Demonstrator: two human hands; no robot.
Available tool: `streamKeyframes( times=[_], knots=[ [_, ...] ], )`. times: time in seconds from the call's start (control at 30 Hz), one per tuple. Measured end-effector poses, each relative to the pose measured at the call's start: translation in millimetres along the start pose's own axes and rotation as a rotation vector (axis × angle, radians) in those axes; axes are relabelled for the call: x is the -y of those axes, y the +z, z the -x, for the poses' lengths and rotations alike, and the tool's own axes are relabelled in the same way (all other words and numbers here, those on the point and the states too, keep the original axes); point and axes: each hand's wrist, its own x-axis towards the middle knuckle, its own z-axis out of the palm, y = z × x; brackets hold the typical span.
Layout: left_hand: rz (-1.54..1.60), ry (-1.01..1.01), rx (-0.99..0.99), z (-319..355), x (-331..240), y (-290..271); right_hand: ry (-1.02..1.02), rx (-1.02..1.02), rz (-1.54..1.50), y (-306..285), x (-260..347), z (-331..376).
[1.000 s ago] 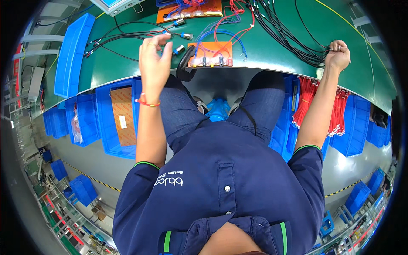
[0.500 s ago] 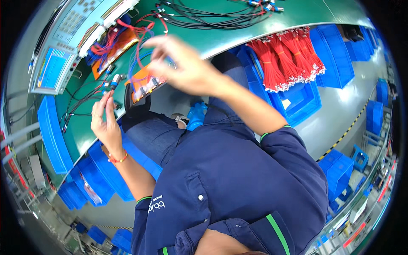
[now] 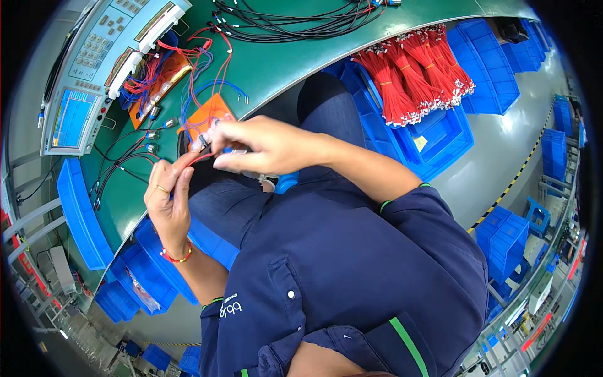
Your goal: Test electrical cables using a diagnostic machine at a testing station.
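Between the thumb and fingers of my left hand point(image 3: 168, 195) a thin red wire point(image 3: 201, 157) is pinched, its end reaching toward my right hand. My right hand point(image 3: 264, 146) is just beside it at the bench edge, fingers curled and blurred at the tips, so their grip is unclear. Under those fingers is an orange board point(image 3: 208, 112) with small metal connectors, partly covered. Left of the board, several black cables point(image 3: 122, 160) with round metal connectors point(image 3: 152, 135) lie on the green bench point(image 3: 276, 66).
A test instrument point(image 3: 78, 116) with a lit screen stands at the left, near a second orange board point(image 3: 169, 88) with red and blue wires. Coiled black cables point(image 3: 282, 31) lie at the back. Bundled red wires point(image 3: 408, 78) rest over blue bins point(image 3: 440, 147) at the right.
My right hand has come down and left from above the bench edge, close to my left hand. The left hand has shifted slightly right and down, and the view has moved a little.
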Motion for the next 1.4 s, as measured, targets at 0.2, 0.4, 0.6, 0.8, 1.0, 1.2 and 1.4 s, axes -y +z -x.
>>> streamKeyframes(
  times=[0.2,0.4,0.6,0.8,1.0,1.2,1.4],
  knots=[
    [-0.285,-0.082,-0.178,1,41,-27,0.09,-0.634,-0.39,-85,-1,49],
    [-0.137,-0.065,-0.239,6,68,-29,-0.248,-0.893,-0.8,-149,-9,101],
    [1.241,-0.153,-0.293,10,50,18,-0.259,-0.894,-1.181,-196,-15,141],
    [1.873,-0.284,-0.226,9,27,73,-0.22,-1.032,-1.154,-204,-34,162],
    [1.794,-0.438,-0.122,15,16,94,-0.162,-1.004,-1.009,-196,-29,153],
    [1.642,-0.665,-0.048,21,12,115,-0.137,-0.903,-0.865,-187,-25,138],
    [1.652,-0.821,-0.111,19,19,132,-0.066,-0.895,-0.859,-175,-25,124]
  ],
)
